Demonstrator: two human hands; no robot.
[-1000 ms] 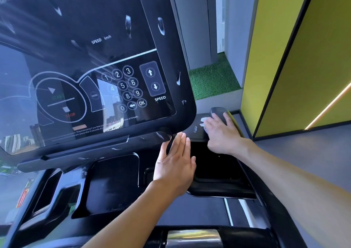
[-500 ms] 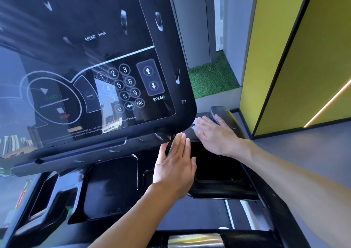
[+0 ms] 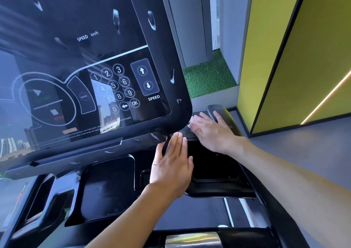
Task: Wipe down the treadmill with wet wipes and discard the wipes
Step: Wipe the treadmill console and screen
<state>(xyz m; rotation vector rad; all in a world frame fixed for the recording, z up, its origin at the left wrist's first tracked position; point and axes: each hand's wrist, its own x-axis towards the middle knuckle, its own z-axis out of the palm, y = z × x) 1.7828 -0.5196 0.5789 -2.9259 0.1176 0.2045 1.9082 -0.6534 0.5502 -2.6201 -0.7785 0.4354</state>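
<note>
The step in hand is the wiping itself. The right hand (image 3: 212,132) lies flat on a white wet wipe (image 3: 192,121) and presses it onto the right side of the treadmill (image 3: 106,189), just below the lower right corner of the console panel (image 3: 76,58) and just beside the grey handle pad (image 3: 211,107). Its grip is released: the fingers are straight and spread, bearing down on the wipe instead of closing round it. The left hand (image 3: 171,166) carries nothing, its grip released too. Its straight fingers point up at the panel's lower edge, though whether they touch it I cannot tell.

The wipe shows only as a small crumpled white edge past the right fingertips, since the hand hides the rest. It looks thin and limp, so it should bunch or roll if pushed against its edge.

My judgement is that the task is part way through. Pale streaks (image 3: 115,20) stand on the upper panel, the dark tray (image 3: 209,166) under the right wrist lies near the wipe, and the discarding is not yet done. The next move calls for steady flat pressure while sliding the wipe along the ledge or down into the tray. Once the wiping is finished, the fingers must close round the wipe to lift it away
</note>
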